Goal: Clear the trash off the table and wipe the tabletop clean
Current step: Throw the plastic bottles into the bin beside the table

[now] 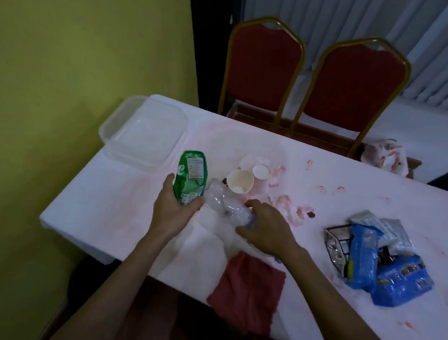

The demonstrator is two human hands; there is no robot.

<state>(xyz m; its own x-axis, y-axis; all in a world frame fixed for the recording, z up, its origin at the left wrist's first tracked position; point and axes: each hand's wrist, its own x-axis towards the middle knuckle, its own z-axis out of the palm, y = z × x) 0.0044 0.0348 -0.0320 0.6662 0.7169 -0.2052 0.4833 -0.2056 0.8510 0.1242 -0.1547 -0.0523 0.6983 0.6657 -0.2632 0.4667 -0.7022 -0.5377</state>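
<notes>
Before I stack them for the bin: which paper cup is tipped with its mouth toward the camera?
The cream paper cup, nearest the crushed clear bottle; its open mouth faces the camera. The pink-stained cups behind it are turned otherwise.

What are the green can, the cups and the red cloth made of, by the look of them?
Green can: thin metal, likely aluminium; glossy printed skin, dented. Cups: probably paper; matte cream walls. Red cloth: woven fabric, soft and dull, with a rumpled edge.
</notes>
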